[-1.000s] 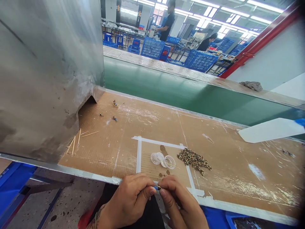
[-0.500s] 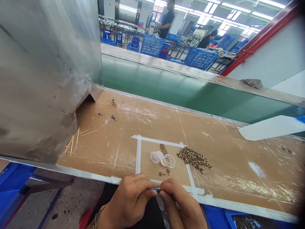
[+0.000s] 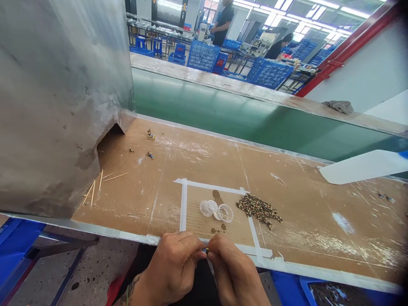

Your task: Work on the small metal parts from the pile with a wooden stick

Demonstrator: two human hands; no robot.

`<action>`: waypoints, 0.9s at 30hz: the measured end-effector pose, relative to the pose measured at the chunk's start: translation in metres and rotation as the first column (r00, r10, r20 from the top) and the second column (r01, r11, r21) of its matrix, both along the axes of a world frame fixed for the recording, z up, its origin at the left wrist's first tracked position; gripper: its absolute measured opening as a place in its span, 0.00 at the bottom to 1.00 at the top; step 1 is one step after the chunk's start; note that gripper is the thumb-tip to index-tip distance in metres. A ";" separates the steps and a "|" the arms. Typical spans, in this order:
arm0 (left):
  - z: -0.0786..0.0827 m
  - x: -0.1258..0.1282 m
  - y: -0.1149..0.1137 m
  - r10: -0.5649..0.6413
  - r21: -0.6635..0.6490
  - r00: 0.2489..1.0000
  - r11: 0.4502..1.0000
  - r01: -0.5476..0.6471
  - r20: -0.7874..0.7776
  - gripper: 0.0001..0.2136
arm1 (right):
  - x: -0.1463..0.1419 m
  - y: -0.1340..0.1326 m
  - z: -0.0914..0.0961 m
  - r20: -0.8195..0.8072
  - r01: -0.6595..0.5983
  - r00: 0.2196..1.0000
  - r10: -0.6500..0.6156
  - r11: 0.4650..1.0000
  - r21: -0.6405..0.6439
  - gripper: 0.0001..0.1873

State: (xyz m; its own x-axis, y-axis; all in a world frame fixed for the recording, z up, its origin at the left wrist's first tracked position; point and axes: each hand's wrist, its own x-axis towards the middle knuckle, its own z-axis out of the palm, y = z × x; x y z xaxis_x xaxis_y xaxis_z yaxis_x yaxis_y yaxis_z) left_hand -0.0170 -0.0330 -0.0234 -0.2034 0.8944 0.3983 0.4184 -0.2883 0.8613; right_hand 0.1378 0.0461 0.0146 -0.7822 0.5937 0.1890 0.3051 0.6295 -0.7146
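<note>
At the table's front edge, my left hand point(image 3: 174, 264) pinches a tiny blue-and-gold figurine point(image 3: 204, 250) between thumb and forefinger. My right hand point(image 3: 232, 268) is closed at the same spot, its fingertips pressed to the figurine's right end. Fingers cover most of the piece, so its details cannot be made out. Beyond the hands, clear plastic cups point(image 3: 225, 213) with round lids point(image 3: 206, 208) stand on a tape-framed cardboard patch, and a thin stick lies across one cup. To their right is a heap of small dark-and-gold pieces point(image 3: 259, 208).
Loose toothpicks point(image 3: 92, 193) lie by the metal housing point(image 3: 63, 106) at left. Several small figurines point(image 3: 150, 155) rest farther back. A white bottle point(image 3: 366, 167) lies on the right. A blue bin point(image 3: 334, 292) sits below the front edge. Two people are in the background.
The hands have drawn slightly closer together, and my right fingers now cover more of the small piece. The background person's arm has moved in toward the body. The view has shifted slightly.
</note>
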 end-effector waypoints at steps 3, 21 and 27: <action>0.001 0.000 0.001 0.011 0.000 1.000 1.000 -0.011 -0.023 0.11 | 0.001 0.000 -0.002 0.001 0.004 1.000 -0.004 1.000 -0.015 0.14; 0.003 0.006 0.003 0.060 -0.038 0.988 0.997 -0.066 -0.140 0.11 | 0.010 0.015 -0.016 0.012 -0.077 0.997 0.078 0.993 -0.095 0.15; 0.006 0.012 0.005 0.089 -0.033 0.972 0.995 -0.098 -0.220 0.13 | 0.009 0.019 -0.022 -0.075 -0.063 0.995 0.060 0.997 -0.043 0.15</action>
State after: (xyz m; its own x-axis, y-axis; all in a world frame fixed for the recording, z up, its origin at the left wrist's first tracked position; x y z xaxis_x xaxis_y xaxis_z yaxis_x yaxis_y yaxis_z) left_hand -0.0050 -0.0284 -0.0169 -0.1996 0.8929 0.4035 0.6206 -0.2035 0.7573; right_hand 0.1463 0.0650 -0.0076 -0.8023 0.5543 0.2213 0.2128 0.6120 -0.7617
